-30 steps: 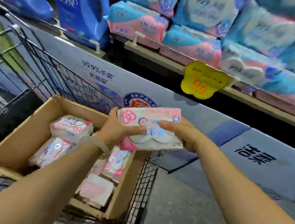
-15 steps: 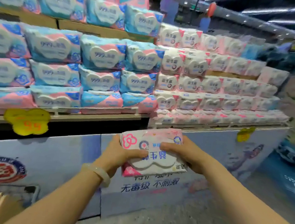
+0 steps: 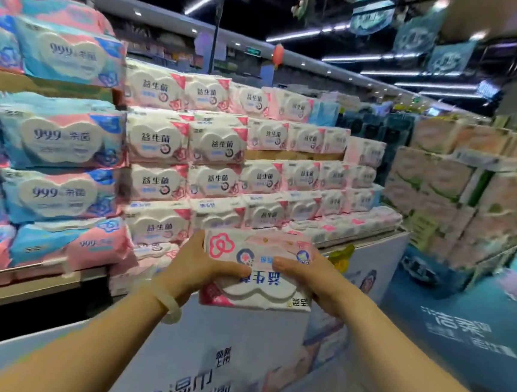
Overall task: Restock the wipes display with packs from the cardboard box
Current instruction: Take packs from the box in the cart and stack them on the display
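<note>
I hold a pink-and-white wipes pack (image 3: 258, 258) flat in front of me, upside down to my view. My left hand (image 3: 196, 268) grips its left end and my right hand (image 3: 309, 278) grips its right end, thumbs on top. Just beyond it rises the wipes display (image 3: 222, 161), stacked rows of matching pink-and-white packs on stepped shelves. The held pack is level with the lowest row, a little short of the shelf's front edge. The cardboard box is out of view.
Blue-and-pink packs (image 3: 59, 134) fill the shelves to the left. A white printed base panel (image 3: 222, 349) runs under the display. Stacked tissue bundles (image 3: 457, 194) stand at the right, past a blue floor graphic (image 3: 458, 332).
My view has swung from the box in the cart up and right to the display. Both hands carried the pack along and closer to the pink-and-white rows.
</note>
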{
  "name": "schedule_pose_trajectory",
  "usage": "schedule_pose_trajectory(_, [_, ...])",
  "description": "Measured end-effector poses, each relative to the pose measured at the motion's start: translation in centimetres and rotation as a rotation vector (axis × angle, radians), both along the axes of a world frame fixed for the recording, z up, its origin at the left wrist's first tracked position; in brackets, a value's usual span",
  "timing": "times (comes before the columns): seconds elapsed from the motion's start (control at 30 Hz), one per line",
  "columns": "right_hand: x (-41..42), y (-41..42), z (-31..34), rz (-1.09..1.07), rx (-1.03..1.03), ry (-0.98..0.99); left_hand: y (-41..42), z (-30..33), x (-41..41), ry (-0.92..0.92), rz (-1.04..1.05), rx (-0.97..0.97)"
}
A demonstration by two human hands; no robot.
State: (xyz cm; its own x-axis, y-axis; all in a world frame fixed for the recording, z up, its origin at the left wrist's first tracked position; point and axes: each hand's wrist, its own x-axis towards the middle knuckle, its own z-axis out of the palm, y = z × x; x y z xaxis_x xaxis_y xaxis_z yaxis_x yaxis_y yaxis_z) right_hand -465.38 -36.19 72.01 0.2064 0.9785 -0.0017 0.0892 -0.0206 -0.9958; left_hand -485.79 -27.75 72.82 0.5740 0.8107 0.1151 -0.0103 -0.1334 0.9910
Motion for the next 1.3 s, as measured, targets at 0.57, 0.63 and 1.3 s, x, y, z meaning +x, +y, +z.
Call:
schedule_pose_trajectory(0.57, [26.6, 26.2, 9.9, 0.190, 0.142, -0.129, 22.0, 8.4, 25.0, -0.047, 0.249, 0.224])
schedule_pose_trajectory(0.63, [29.0, 29.6, 10.9, 0.229, 0.154, -0.184, 23.7, 8.1, 27.2, -0.082, 0.351, 0.209])
schedule_pose_trajectory(1.3, [31.7, 43.9, 14.6, 0.364, 0.201, -0.908, 30.1, 5.7, 33.3, 0.233, 0.999, 0.123])
